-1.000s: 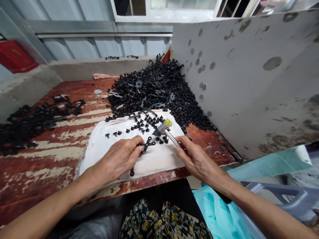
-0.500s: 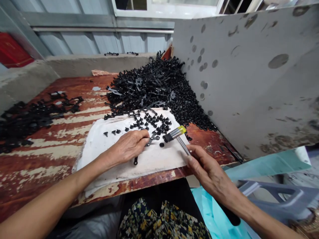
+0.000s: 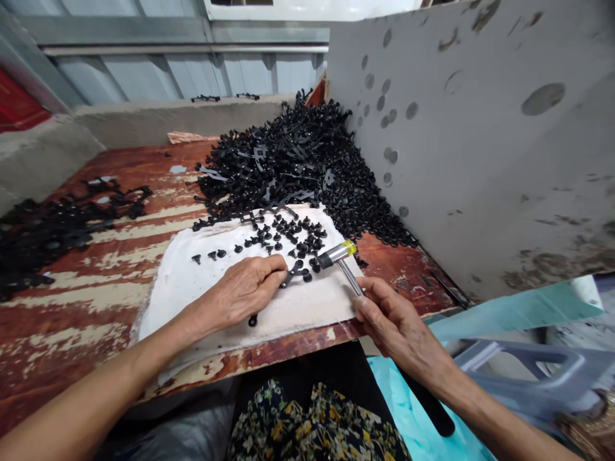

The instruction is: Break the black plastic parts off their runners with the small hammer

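Note:
My left hand (image 3: 247, 289) is closed on a black plastic bracket (image 3: 294, 274) with several arms, held low over a white folded cloth (image 3: 202, 307). One arm end pokes out below my palm; its middle is hidden by my fingers. The bracket's far end is close beside a small round black stud (image 3: 307, 276); whether they touch I cannot tell. My right hand (image 3: 396, 320) grips the metal shaft of a small mallet (image 3: 337, 254). Its head has a black face and a yellow face, and hangs right of the bracket. The mallet's black handle passes under my forearm.
Loose black studs (image 3: 288, 234) are scattered on the cloth. Behind it rises a large heap of black parts (image 3: 283, 153). More black brackets (image 3: 62, 224) lie left on the worn red-brown table (image 3: 120, 298). A grey stained board (image 3: 461, 160) stands at the right.
The view has shifted slightly. My left hand and bracket have moved a little toward the stud. The mallet head has turned slightly and stays close by, still in my right hand.

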### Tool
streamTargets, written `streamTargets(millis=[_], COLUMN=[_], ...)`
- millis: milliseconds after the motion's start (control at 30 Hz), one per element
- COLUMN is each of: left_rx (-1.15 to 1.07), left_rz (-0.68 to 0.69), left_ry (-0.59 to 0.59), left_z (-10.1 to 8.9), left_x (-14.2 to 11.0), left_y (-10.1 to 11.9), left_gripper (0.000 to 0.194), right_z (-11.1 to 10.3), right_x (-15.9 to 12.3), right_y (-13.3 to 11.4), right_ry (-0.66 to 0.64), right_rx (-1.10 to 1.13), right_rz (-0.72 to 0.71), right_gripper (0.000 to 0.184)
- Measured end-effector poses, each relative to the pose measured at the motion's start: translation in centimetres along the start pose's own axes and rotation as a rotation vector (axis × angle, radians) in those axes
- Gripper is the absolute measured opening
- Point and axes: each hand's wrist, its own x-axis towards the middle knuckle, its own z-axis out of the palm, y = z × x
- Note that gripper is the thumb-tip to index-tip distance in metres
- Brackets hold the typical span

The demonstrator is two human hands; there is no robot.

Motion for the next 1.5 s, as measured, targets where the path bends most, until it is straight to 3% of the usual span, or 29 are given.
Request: streamTargets(millis=[500,900,1033,1167,1333,1500], left_rx=[-0.147,-0.096,0.013,0.109,0.125,0.155], left_rz=[-0.07,-0.087,-0.089,-0.122,-0.141,-0.143], left_ry=[0.049,0.013,0.029,0.023,-0.014,-0.005], left_z=[1.3,1.2,1.2,1.1,0.7,0.6], left_x=[-0.2,-0.3,-0.2,-0.1,0.1,0.3], left_y=[0.5,0.9,1.2,1.8,2.1,2.2], left_gripper=[0.025,0.024,0.022,0.02,0.022,0.022], right_z=[-0.1,-0.2,-0.3,-0.5,-0.8,-0.8], right_x=[0.0,-0.1,-0.1,-0.1,0.2,0.1], right_y=[0.0,-0.1,-0.2,0.2,0.5,-1.3], right_ry=[-0.012,-0.044,0.006,0.04,0.083,0.105], right_rx=[-0.02,-0.112,-0.232,-0.431,-0.647,-0.729], right_rz=[0.0,-0.041,-0.144,-0.265,-0.555,-0.793], right_gripper=[0.032,0.032,0.026,0.033,0.045,0.059])
